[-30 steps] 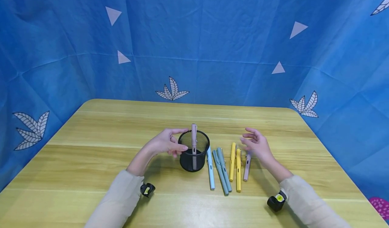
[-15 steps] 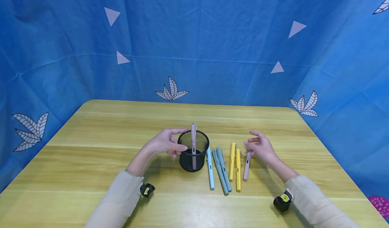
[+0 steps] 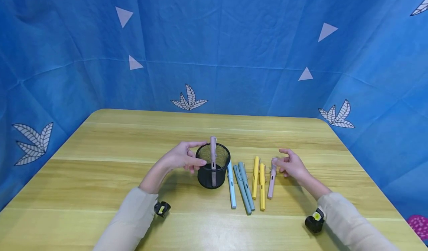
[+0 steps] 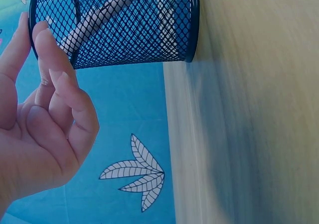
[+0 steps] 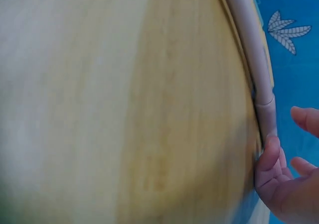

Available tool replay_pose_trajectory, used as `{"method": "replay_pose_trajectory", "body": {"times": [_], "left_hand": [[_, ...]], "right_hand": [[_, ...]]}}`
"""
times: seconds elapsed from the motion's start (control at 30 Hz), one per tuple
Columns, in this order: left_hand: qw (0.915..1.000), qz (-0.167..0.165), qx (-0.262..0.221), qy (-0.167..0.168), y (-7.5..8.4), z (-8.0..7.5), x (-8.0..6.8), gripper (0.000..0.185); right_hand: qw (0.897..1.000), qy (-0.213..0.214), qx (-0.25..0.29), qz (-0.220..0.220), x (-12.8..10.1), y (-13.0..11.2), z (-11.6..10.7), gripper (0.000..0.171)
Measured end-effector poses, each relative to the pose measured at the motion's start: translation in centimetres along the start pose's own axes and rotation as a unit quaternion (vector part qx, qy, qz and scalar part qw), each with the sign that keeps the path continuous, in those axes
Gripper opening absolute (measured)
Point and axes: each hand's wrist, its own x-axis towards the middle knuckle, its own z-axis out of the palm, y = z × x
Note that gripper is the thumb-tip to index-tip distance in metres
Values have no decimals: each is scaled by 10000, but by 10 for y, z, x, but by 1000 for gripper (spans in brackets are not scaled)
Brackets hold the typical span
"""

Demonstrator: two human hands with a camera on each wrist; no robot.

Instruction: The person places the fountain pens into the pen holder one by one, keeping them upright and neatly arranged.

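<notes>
My left hand (image 3: 182, 157) holds the rim of a black mesh pen holder (image 3: 214, 179), index finger at the far side and thumb at the near side. Inside the holder a lilac pen (image 3: 213, 147) stands upright, its clip end above the rim; in the left wrist view it shows slanted through the mesh (image 4: 134, 30). My right hand (image 3: 292, 165) is at the far end of another lilac pen (image 3: 272, 182) lying on the table. In the right wrist view a fingertip (image 5: 271, 147) touches that pen's end, while other fingers are spread apart from it.
Between the holder and the lilac pen lie a light blue pen (image 3: 232, 191), two grey-green pens (image 3: 244, 187) and two yellow pens (image 3: 262, 191), roughly side by side. A wooden table (image 3: 133, 135) carries everything, with a blue patterned cloth (image 3: 217, 39) behind it.
My right hand has moved right and slightly nearer, uncovering more of the lying lilac pen's far end. The left hand and holder have stayed in place.
</notes>
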Motion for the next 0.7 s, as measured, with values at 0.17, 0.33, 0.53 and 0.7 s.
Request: {"method": "replay_pose_trajectory", "body": {"times": [0.17, 0.33, 0.53, 0.7], "left_hand": [[10000, -43, 31, 29, 1, 0, 0, 71], [9999, -71, 84, 40, 1, 1, 0, 71], [9999, -69, 61, 47, 1, 1, 0, 70], [10000, -71, -19, 43, 2, 1, 0, 70]], "right_hand": [[9998, -109, -48, 144, 1, 3, -3, 64], [9987, -373, -60, 342, 2, 5, -5, 69], [9935, -814, 261, 746, 3, 11, -8, 77], [9850, -1192, 674, 1046, 3, 14, -9, 86]]}}
